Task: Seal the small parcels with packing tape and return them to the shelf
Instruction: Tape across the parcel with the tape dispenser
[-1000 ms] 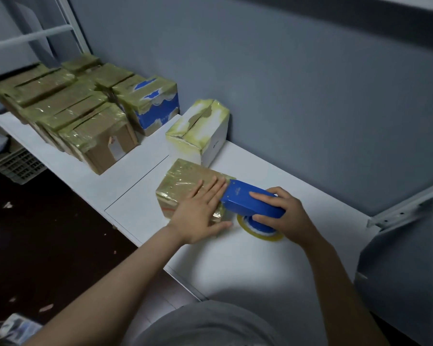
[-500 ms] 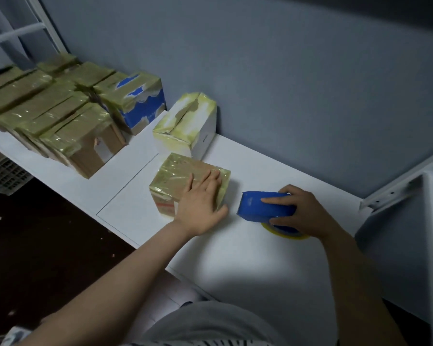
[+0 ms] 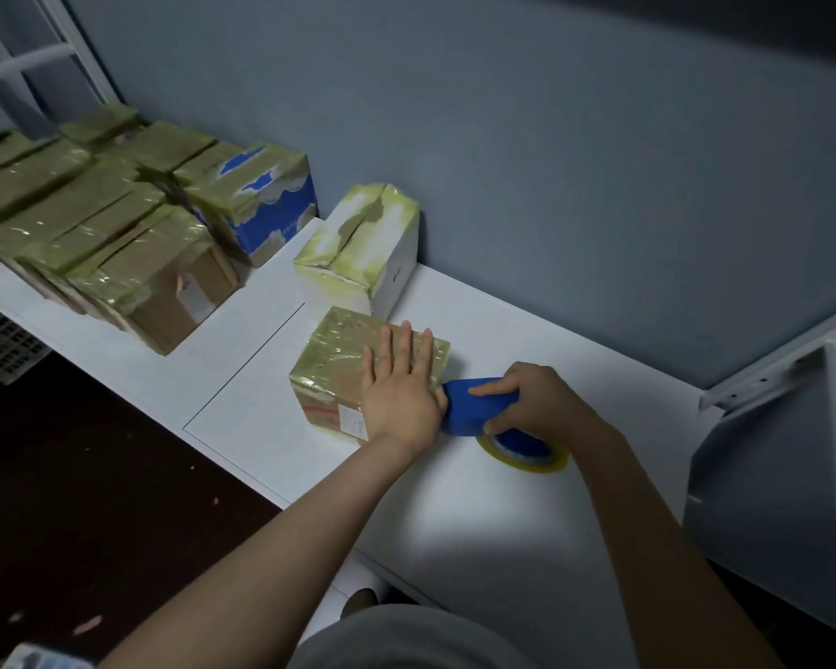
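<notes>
Pressing my flat, open left hand [image 3: 399,386] on the parcel [image 3: 343,359], I grip the tape dispenser [image 3: 474,405] in my right hand [image 3: 534,400]; keep tape taut.

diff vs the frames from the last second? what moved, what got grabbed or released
The right hand drew the blue tape dispenser off the parcel, then brought it back against the parcel's right side. Nothing grabbed or released. The left hand stayed flat on top; other boxes unmoved.
</notes>
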